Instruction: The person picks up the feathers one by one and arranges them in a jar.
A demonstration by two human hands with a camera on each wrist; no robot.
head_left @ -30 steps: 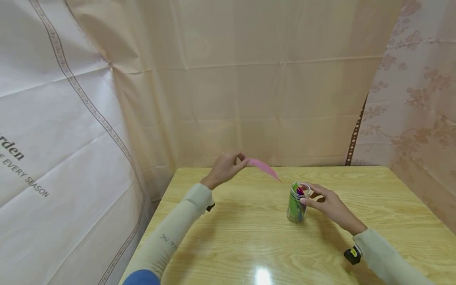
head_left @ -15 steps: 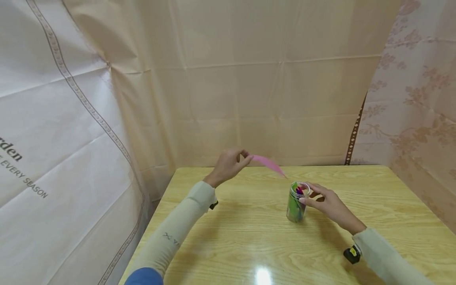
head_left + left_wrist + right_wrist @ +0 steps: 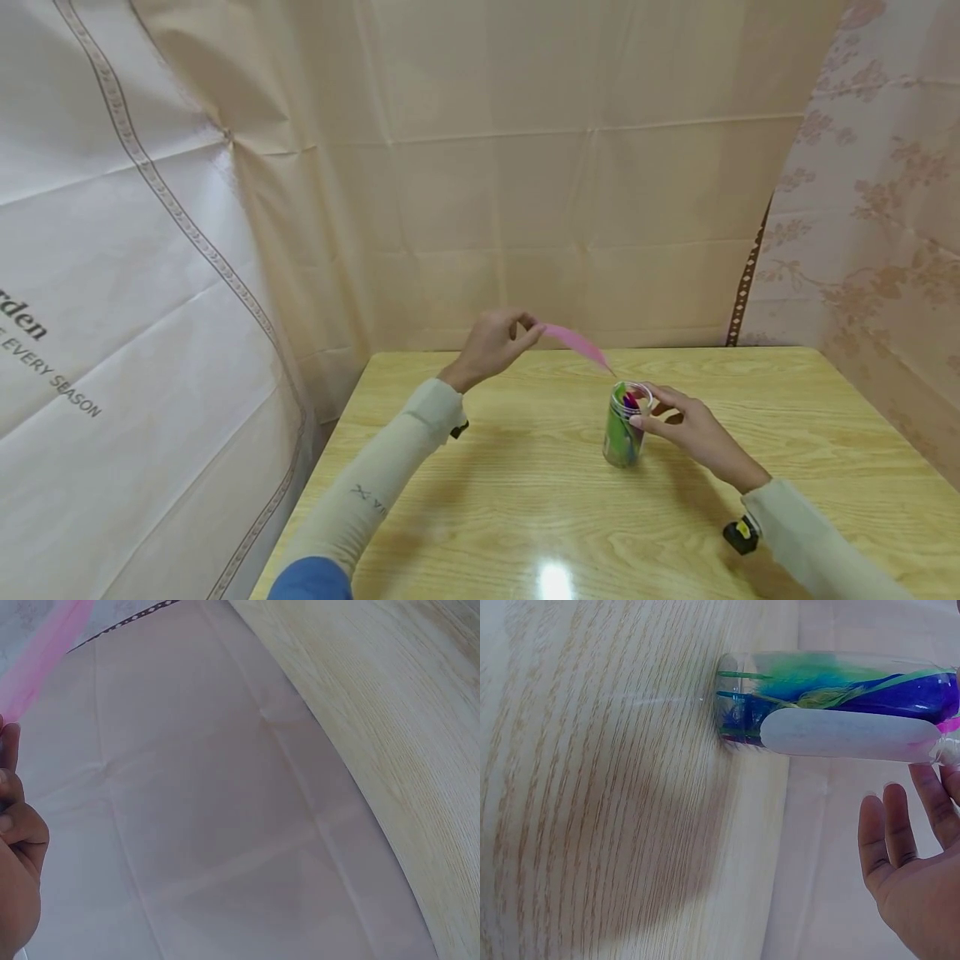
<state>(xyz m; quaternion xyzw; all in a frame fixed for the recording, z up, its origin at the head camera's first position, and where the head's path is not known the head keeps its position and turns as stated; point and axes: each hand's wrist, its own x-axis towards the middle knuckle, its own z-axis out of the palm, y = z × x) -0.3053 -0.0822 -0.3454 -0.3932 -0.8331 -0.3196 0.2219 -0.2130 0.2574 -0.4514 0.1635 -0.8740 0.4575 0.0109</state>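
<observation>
A pink feather is pinched at its soft end between the thumb and finger of my left hand. Its thin quill slants down to the right, with the tip just above the jar's mouth. The clear jar stands upright on the table, and green, blue, purple and pink feathers fill it. Near its rim, my right hand holds the jar with thumb and fingers. A white label runs along the jar's side in the right wrist view. The left wrist view catches the pink feather and curled fingers at its left edge.
The wooden table reaches back to a beige cloth wall. Printed sheets hang on the left and right. A bright light reflection lies near the table's front.
My left hand has moved right and slightly up, bringing the pink feather's quill from left of the jar to just over its rim. The right hand and jar stay nearly still.
</observation>
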